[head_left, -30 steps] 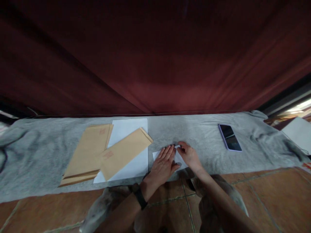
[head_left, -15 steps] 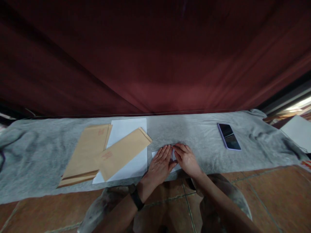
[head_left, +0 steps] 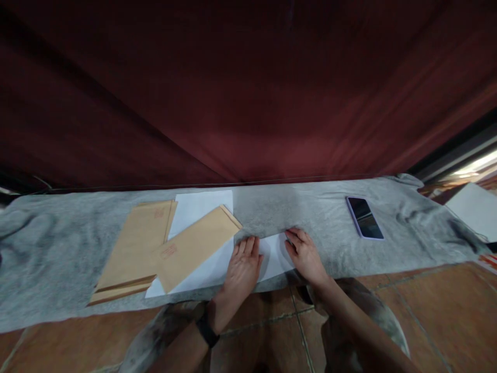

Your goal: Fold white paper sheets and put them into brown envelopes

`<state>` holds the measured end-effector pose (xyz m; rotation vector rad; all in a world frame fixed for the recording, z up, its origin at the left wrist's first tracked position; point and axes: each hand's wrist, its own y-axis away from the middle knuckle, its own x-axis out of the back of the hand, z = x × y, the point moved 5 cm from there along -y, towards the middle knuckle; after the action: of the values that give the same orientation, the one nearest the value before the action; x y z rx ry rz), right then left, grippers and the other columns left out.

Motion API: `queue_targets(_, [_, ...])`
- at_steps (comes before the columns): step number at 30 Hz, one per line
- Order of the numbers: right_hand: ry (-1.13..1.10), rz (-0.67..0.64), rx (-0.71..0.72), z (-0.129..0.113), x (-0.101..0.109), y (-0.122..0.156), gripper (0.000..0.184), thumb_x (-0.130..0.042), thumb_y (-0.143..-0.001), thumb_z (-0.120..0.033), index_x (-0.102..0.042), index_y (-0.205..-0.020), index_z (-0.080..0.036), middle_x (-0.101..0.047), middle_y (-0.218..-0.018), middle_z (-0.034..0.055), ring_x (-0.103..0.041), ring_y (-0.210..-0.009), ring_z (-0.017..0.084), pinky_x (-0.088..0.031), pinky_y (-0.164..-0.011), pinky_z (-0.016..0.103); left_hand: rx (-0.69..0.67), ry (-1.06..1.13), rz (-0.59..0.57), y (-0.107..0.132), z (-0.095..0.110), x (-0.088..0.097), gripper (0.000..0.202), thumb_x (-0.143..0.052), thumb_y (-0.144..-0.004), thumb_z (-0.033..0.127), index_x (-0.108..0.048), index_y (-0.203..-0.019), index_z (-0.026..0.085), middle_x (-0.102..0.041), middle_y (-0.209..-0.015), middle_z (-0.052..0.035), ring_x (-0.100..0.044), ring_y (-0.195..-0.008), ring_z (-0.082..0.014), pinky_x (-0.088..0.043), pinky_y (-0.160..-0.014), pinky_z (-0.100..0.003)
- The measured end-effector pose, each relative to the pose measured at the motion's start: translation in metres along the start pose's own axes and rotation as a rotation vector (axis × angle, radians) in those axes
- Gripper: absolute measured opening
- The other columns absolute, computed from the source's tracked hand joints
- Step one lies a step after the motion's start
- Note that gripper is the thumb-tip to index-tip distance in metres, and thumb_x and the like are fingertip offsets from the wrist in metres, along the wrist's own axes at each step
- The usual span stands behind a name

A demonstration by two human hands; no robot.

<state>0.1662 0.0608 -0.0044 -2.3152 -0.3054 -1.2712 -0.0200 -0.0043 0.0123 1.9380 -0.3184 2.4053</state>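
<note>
A folded sheet of white paper (head_left: 275, 256) lies in front of me on the grey cloth, between my two hands. My left hand (head_left: 243, 264) rests flat on the paper's left end, fingers stretched out and thumb to the side. At the opposite end, my right hand (head_left: 305, 255) has its fingers bent and closed on the upper right corner. Both ends of the paper are partly covered by my hands. Just left of my left hand, a brown envelope (head_left: 200, 248) lies slanted across larger white sheets (head_left: 202, 199).
A stack of brown envelopes (head_left: 134, 243) with red print lies at the left. To the right is a phone (head_left: 365, 218) in a purple case. Grey cloth (head_left: 318, 207) covers the low surface, with a dark red drape (head_left: 248, 103) behind and floor tiles (head_left: 430, 305) below.
My hands have moved apart along the paper, the left one sliding left and the right one slightly right. More of the folded white paper now shows between them.
</note>
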Motion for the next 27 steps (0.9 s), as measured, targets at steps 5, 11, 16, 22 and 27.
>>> queue_targets(5, [-0.091,0.06,-0.056,0.004,-0.004,-0.003,0.026,-0.056,-0.092,-0.026,-0.064,-0.117,-0.02,-0.062,-0.117,0.0133,-0.057,-0.112,0.029,-0.05,-0.098,0.046,0.115,0.091,-0.072,-0.012,-0.007,0.005,0.039,-0.058,-0.091,0.022,-0.059,-0.13,0.015,-0.062,-0.123,-0.0145,-0.057,-0.114,-0.0316,-0.045,-0.098,-0.047])
queue_targets(11, [-0.154,0.08,-0.125,0.009,-0.009,-0.009,0.019,-0.061,-0.085,-0.023,-0.067,-0.102,-0.022,-0.062,-0.109,0.0109,-0.057,-0.104,0.028,-0.048,-0.095,0.046,0.192,0.176,-0.121,-0.026,-0.018,0.005,0.034,-0.072,-0.081,0.023,-0.066,-0.114,0.021,-0.063,-0.114,-0.0104,-0.056,-0.113,-0.0311,-0.044,-0.097,-0.044])
queue_targets(16, [-0.311,0.062,-0.175,0.01,-0.008,-0.017,0.015,-0.06,-0.081,-0.023,-0.069,-0.093,-0.023,-0.064,-0.104,0.0091,-0.059,-0.102,0.027,-0.048,-0.095,0.045,0.211,0.324,-0.143,-0.029,-0.023,0.005,0.015,-0.07,-0.079,0.016,-0.067,-0.093,0.021,-0.066,-0.103,-0.0074,-0.063,-0.098,-0.025,-0.046,-0.084,-0.034])
queue_targets(22, [-0.749,-0.049,-0.449,0.017,-0.011,-0.026,0.024,-0.061,-0.086,-0.043,-0.07,-0.098,-0.024,-0.071,-0.097,0.0058,-0.065,-0.089,0.023,-0.051,-0.082,0.037,0.312,0.741,-0.119,-0.032,-0.043,0.004,0.013,-0.059,-0.083,0.022,-0.058,-0.07,0.022,-0.056,-0.064,0.003,-0.055,-0.065,-0.0166,-0.037,-0.063,-0.027])
queue_targets(27, [-1.132,-0.06,-0.747,0.022,-0.008,-0.027,0.035,-0.059,-0.088,-0.053,-0.068,-0.102,-0.022,-0.074,-0.093,0.0074,-0.067,-0.076,0.02,-0.054,-0.068,0.033,0.549,1.2,0.223,-0.029,-0.067,0.004,0.012,-0.063,-0.077,0.032,-0.058,-0.074,0.021,-0.056,-0.066,0.0045,-0.051,-0.064,-0.0139,-0.037,-0.062,-0.025])
